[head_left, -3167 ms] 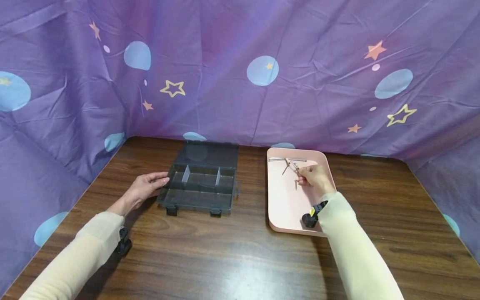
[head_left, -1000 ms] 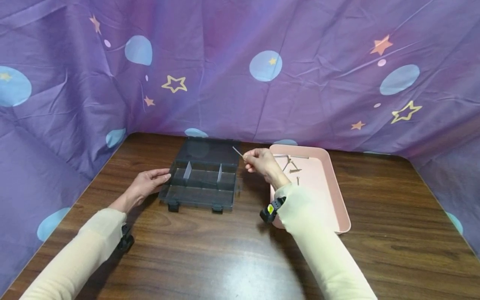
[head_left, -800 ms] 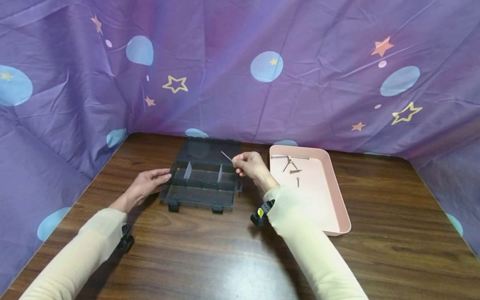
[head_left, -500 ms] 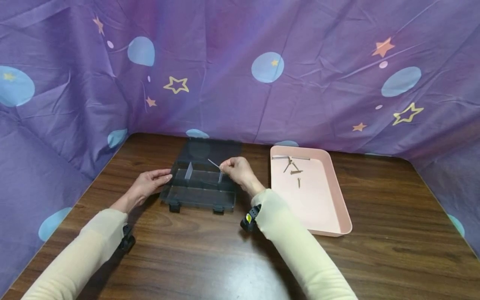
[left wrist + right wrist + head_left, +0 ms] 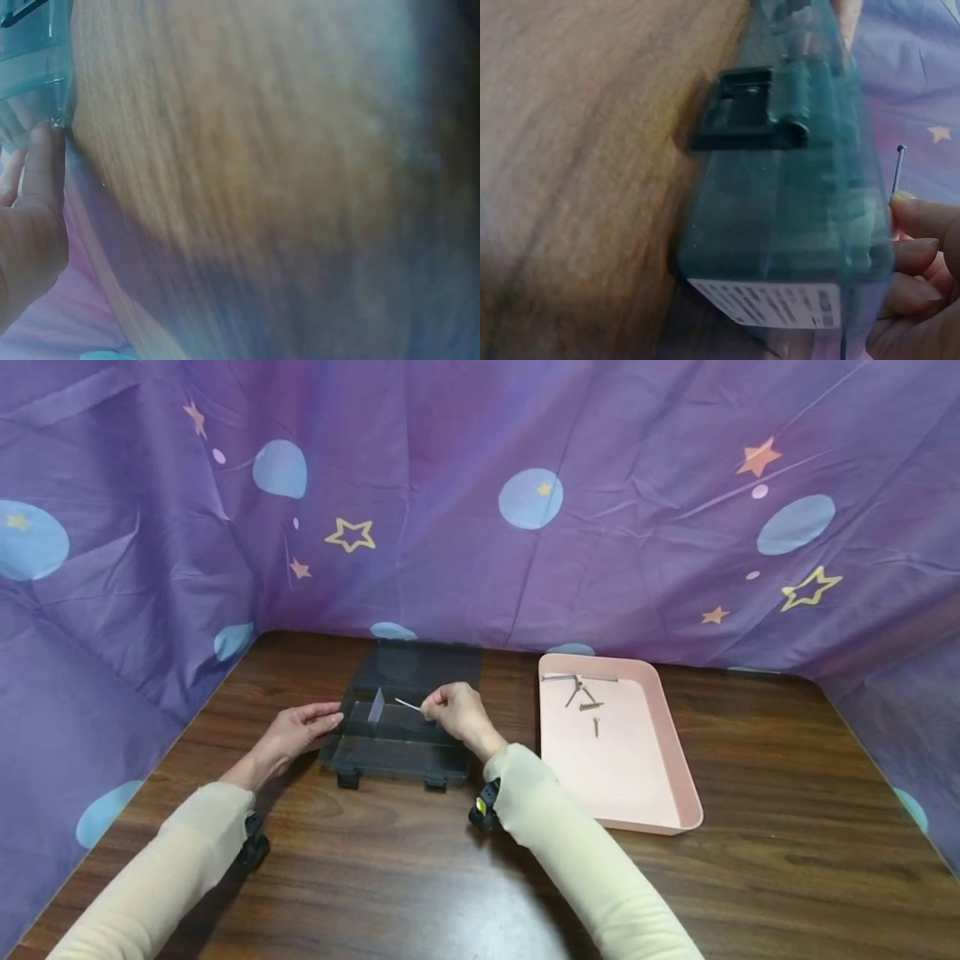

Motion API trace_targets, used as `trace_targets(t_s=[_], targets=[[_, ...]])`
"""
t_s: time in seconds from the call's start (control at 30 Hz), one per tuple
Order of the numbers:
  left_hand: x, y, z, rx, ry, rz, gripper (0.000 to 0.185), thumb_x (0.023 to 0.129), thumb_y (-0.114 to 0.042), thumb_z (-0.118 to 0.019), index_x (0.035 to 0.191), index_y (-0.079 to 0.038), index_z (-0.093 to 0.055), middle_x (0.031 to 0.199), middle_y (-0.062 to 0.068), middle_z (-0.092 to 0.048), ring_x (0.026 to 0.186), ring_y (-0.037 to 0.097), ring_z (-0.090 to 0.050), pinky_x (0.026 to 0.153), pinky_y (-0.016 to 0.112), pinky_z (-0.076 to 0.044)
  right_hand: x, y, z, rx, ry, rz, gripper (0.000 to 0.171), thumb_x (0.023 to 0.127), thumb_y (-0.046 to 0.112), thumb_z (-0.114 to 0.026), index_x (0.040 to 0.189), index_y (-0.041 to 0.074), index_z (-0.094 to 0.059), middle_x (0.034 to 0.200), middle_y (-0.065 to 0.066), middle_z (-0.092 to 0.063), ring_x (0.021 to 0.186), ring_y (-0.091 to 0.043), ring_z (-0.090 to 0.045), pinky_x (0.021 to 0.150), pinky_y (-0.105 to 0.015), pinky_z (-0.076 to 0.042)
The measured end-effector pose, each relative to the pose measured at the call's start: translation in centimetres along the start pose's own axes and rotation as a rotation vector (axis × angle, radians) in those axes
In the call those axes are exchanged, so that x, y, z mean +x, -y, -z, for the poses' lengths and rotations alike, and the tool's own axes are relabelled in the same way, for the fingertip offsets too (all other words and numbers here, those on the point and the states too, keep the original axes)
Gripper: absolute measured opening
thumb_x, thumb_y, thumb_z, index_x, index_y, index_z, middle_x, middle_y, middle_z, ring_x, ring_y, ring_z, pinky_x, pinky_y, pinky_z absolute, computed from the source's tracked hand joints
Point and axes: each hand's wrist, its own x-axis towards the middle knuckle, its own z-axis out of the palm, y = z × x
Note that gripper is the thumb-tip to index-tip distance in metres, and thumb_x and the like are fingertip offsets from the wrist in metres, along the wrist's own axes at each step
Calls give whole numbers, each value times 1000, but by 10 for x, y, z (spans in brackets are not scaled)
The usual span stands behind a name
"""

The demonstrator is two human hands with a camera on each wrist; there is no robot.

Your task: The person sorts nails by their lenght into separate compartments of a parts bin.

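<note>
Two bare hands were at one dark, see-through box (image 5: 390, 756), which we saw on the wood-grain table (image 5: 360, 877), its lid (image 5: 427, 667) laid back toward the purple curtain (image 5: 435, 577). The right hand (image 5: 459, 714) pinched a thin nail (image 5: 408, 704) between thumb and finger; we found that nail over the back row of compartments, its free end pointing left toward a pale divider (image 5: 377, 705). From the right wrist we made out a small head at that free end, and a white label (image 5: 769, 304) on the box's near side wall. The left hand (image 5: 294, 735) had its fingers stretched out, touching the box's left side. We noticed two latches (image 5: 348, 777) along the front edge. Right of the box, well apart from it, sat a pink tray (image 5: 678, 777), where several loose nails and screws (image 5: 591, 706) lay, mostly toward the far end.
</note>
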Motion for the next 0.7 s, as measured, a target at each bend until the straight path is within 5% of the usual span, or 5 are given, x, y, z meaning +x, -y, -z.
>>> trace_targets(t_s=[0.43, 0.7], targets=[[1, 0, -1, -11, -12, 3, 53, 98, -22, -51, 141, 4, -36, 143, 24, -38, 128, 28, -41, 102, 33, -43, -1, 3, -4, -144, -14, 27, 10, 84, 12, -70, 75, 8, -74, 80, -1, -73, 72, -7, -55, 72, -21, -49], [-1, -1, -2, -12, -11, 1, 52, 98, -21, -51, 141, 5, -36, 143, 24, -38, 124, 22, -45, 100, 30, -45, -1, 0, -5, -103, -19, 43, 10, 84, 9, -69, 75, 6, -74, 78, -3, -73, 67, -5, -53, 63, -16, -46]])
